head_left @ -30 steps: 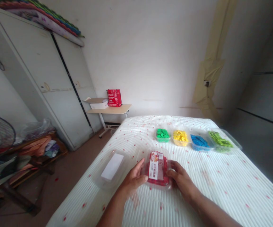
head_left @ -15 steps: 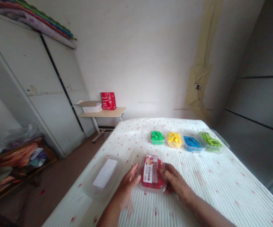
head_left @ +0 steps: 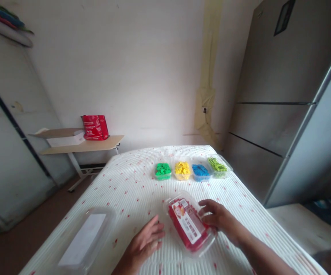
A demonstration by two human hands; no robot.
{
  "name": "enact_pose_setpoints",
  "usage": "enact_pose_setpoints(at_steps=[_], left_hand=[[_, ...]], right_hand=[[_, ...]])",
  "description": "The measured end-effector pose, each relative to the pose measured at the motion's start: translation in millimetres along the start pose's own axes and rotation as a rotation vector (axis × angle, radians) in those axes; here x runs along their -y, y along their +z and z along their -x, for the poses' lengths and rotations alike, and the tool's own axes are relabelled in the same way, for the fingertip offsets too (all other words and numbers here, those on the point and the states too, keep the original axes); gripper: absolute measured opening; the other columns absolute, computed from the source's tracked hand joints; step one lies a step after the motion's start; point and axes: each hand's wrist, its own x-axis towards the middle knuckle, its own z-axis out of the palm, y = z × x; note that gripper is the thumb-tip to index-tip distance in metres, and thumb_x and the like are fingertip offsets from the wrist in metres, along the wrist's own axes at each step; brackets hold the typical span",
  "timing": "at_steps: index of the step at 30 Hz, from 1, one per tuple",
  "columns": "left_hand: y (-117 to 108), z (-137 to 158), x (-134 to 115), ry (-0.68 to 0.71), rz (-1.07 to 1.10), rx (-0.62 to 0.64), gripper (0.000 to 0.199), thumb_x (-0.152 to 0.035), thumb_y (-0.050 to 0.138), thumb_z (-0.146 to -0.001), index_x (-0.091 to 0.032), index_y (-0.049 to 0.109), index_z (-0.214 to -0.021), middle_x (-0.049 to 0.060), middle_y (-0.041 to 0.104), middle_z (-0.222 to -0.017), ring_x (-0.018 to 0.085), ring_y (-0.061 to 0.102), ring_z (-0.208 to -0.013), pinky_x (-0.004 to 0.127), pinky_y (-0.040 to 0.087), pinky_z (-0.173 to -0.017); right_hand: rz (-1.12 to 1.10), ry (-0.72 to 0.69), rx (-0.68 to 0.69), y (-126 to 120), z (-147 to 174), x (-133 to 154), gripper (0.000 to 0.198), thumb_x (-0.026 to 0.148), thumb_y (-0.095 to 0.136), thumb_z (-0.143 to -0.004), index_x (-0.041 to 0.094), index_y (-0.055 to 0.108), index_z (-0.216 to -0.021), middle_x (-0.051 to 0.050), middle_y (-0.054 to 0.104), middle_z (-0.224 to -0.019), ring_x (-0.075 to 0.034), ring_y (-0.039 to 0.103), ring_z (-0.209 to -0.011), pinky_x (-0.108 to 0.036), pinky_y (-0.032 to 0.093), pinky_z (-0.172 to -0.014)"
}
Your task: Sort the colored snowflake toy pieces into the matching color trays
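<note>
A clear plastic box of red pieces [head_left: 186, 223] sits near the front of the table, turned askew, with a printed white label on top. My right hand [head_left: 221, 221] grips its right side, fingers curled over the edge; the thumb is partly hidden. To the left of the box my left hand [head_left: 146, 240] is open, fingers stretched towards it and a small gap between them. Farther left lies a clear plastic container with a white paper label [head_left: 85, 238].
Across the table stand clear boxes of green pieces [head_left: 163, 171], yellow pieces [head_left: 182, 170], blue pieces [head_left: 201, 172] and light green pieces [head_left: 217, 167]. A side table [head_left: 108, 142] with a red bag [head_left: 95, 128] is at back left. A grey fridge [head_left: 268, 126] rises on the right.
The red box has turned so that its near end points right. My left hand has come off its left side, while the right keeps hold. The view has swung right.
</note>
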Motion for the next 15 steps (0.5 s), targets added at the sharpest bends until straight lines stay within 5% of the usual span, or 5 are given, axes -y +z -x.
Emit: enact_pose_setpoints(at_steps=[6,15], left_hand=[[4,4,-8,-0.01,-0.031,-0.034,0.079,-0.06,0.066,-0.058,-0.018,0.052,-0.124,0.017,0.057,-0.12,0.033,0.053,-0.11,0.047,0.038,-0.095],[10,9,-18,-0.021,-0.013,-0.053,0.068,-0.056,0.068,-0.06,-0.019,0.058,-0.116,0.013,0.063,-0.112,0.031,0.057,-0.105,0.043,0.042,-0.092]], right_hand=[[0.139,-0.057,-0.165,-35,19,6,0.042,0.026,0.06,-0.058,0.019,0.056,-0.099,-0.003,0.061,-0.088,-0.012,0.054,-0.056,-0.022,0.036,-0.041],[0.218,-0.056,-0.482,-133,53,-25,0.052,0.042,0.064,-0.057,0.019,0.054,-0.102,-0.005,0.063,-0.079,-0.011,0.048,-0.041,-0.024,0.034,-0.033]])
